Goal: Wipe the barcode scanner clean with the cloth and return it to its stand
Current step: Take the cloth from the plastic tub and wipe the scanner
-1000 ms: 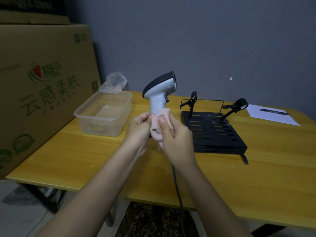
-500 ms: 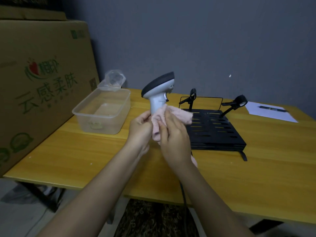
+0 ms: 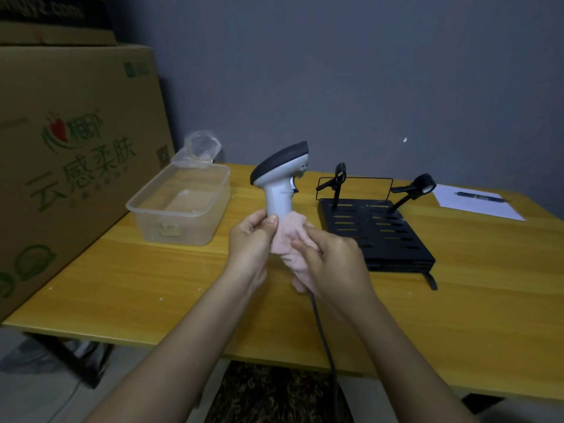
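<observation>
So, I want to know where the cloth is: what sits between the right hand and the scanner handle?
In the head view, the pink cloth lies between the right hand and the scanner handle.

plastic tub | cardboard box | paper with pen

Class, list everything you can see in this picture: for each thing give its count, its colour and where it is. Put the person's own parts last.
Handheld barcode scanner: one, grey and white, held upright above table.
Soft cloth: one, pink, wrapped on scanner handle.
Slotted metal stand: one, black, right of scanner.
Clear plastic tub: one, left on table.
Paper sheet: one, white, far right.
Pen: one, dark, on paper.
Cardboard box: one, brown, far left.
Wooden table: one, yellow.
Left hand: holds scanner.
Right hand: presses cloth.
</observation>
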`<state>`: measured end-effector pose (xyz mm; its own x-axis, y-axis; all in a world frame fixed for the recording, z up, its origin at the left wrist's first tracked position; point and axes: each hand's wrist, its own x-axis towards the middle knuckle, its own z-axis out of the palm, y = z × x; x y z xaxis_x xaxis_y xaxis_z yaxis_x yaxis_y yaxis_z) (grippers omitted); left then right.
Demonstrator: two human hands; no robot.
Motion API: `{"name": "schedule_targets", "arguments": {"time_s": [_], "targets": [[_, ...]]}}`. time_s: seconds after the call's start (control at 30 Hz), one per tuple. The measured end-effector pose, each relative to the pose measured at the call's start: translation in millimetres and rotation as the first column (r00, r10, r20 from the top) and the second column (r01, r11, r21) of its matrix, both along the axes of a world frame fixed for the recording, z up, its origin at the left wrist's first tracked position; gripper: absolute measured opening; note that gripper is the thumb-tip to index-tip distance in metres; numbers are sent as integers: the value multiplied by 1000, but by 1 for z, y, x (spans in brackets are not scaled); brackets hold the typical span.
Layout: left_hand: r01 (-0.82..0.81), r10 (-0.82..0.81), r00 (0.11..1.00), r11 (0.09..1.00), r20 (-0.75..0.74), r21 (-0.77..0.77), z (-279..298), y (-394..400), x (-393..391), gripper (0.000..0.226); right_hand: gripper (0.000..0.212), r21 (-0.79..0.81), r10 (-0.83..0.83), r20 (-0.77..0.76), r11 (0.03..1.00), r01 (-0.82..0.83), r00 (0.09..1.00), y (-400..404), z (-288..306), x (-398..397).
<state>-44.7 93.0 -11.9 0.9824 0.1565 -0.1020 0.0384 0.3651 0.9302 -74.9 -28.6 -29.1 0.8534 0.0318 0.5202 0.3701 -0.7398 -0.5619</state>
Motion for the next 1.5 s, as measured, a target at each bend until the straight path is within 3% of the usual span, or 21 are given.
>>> {"name": "schedule_targets", "arguments": {"time_s": [0.07,0.2,0.3,0.4,0.47,0.57,0.63,0.7,0.8,0.9,1.03,1.1,1.17,1.2,1.23,1.37,1.5], "targets": [[-1,1,999,1000,32,14,2,-4,-1,39,14,-34,-67,117,997,71,991,-1,4,-4],[16,-42,989,984,140,179,1,-7,-5,26,41,-1,-185,332,981,196,925,13,17,2],[10,-57,983,966,177,258,0,-7,-9,22,41,-91,-198,261,969,229,945,21,31,14],[-6,-33,987,971,159,237,2,-3,-8,27,30,-268,-164,235,937,226,958,18,30,6],[-6,-24,989,979,144,203,4,-1,-6,24,26,-292,-160,151,936,198,976,3,23,-6],[47,-60,993,992,103,119,4,-3,-6,24,22,111,-198,-12,974,198,980,-11,20,-1],[87,-93,992,994,87,68,4,-6,-8,24,18,262,-168,-28,950,170,985,-7,19,6],[55,-60,995,997,84,61,4,-4,-5,27,19,273,-45,-49,960,57,998,-6,18,4],[13,-14,999,1000,31,17,-1,1,0,34,27,133,83,-128,989,-66,988,-26,18,-2],[16,-16,1000,1000,2,6,-2,-2,0,31,26,226,103,-75,971,-83,992,-26,18,-1],[12,-12,999,1000,-47,-2,3,-5,2,25,32,159,68,26,985,-71,997,14,-5,-3],[15,-16,998,1000,-63,-17,2,-4,3,26,29,354,29,19,935,-34,999,20,-12,-5],[25,-27,998,999,-52,-38,0,-4,3,26,27,670,118,-50,740,-54,992,19,-10,-5],[32,-35,998,998,-48,-47,-1,-3,2,26,26,768,168,-56,637,-65,984,18,-11,-5],[44,-46,998,998,-42,-51,-2,-2,2,26,24,799,189,-51,597,-74,981,15,-11,-5],[118,-119,992,993,-44,-29,-5,2,2,28,25,678,164,-84,732,-65,983,-9,-12,-4],[209,-211,977,977,-43,-49,-4,9,4,30,18,661,72,-49,750,-21,996,-27,0,-6]]}}
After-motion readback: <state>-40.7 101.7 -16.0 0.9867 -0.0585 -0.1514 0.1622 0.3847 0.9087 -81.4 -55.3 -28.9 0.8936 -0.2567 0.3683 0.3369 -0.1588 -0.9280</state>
